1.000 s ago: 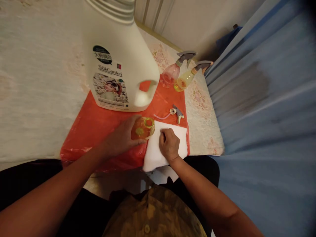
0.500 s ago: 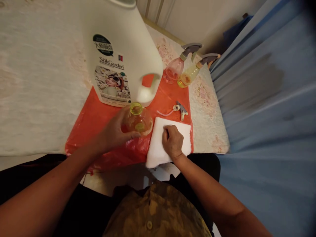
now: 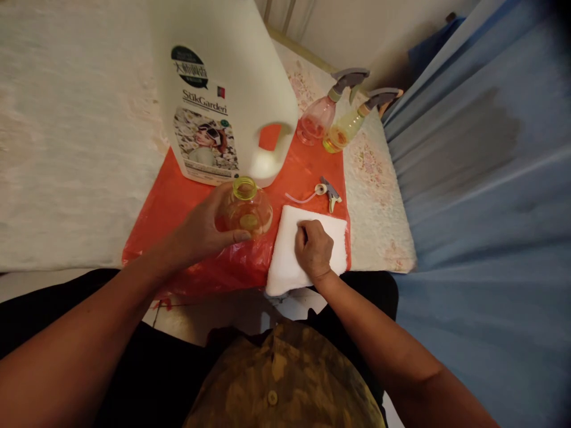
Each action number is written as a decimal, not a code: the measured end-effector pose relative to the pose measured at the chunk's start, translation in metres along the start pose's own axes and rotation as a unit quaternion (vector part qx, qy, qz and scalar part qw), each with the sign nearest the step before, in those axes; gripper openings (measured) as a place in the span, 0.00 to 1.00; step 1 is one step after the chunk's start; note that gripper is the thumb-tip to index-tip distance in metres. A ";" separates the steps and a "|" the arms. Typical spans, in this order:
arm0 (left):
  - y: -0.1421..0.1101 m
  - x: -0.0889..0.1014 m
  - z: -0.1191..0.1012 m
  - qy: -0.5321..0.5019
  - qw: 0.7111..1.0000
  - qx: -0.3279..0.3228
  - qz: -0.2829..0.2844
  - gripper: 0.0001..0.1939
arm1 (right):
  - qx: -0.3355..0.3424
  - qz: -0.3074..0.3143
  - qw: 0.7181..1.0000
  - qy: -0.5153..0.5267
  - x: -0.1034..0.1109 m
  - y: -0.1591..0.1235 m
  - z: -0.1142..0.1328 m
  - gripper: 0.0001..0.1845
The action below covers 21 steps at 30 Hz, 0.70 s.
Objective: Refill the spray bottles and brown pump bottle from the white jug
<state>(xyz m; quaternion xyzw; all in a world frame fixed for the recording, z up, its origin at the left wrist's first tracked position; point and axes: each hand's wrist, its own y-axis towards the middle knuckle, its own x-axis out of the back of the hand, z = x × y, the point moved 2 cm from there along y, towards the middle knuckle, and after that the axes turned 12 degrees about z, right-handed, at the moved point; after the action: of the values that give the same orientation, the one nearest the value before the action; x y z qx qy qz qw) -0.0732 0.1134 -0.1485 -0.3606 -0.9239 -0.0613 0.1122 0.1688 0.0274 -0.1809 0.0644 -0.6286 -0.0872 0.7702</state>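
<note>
Holding the bottle [image 3: 259, 209] steady calls for an even wrap low on its sides, mouth up and fingers clear of the rim. The left hand [image 3: 203, 229] is clasped around its left side, thumb across the near face; the right hand [image 3: 316, 245] is curled into a fist on the towel [image 3: 284, 270], its contents hidden. The bottle, clear and rounded with an uncapped yellow-green neck, stands near-upright over the red sheet [image 3: 163, 205], before the big jug [image 3: 232, 134].
</note>
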 end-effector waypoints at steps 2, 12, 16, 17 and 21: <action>0.001 0.000 0.001 0.021 1.000 0.009 0.001 0.43 | -0.002 0.001 1.000 -0.001 0.000 0.000 0.000 0.10; 0.007 -0.006 0.011 0.115 0.993 -0.008 0.015 0.45 | -0.003 0.003 1.000 -0.003 0.001 0.000 0.001 0.09; 0.008 -0.008 0.007 0.114 0.993 0.006 0.032 0.46 | -0.002 0.003 1.000 0.001 0.001 0.000 0.001 0.10; 0.008 -0.008 0.007 0.115 0.993 0.009 0.032 0.46 | -0.003 0.004 1.000 0.002 0.001 0.000 0.001 0.10; 0.009 -0.009 0.006 0.109 0.994 0.005 0.030 0.46 | -0.008 0.007 1.000 0.000 0.000 0.000 0.001 0.10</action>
<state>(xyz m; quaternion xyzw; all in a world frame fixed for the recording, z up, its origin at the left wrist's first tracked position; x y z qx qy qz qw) -0.0621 0.1151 -0.1559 -0.3789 -0.8953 -0.0918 0.2155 0.1681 0.0276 -0.1807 0.0545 -0.6286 -0.0869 0.7710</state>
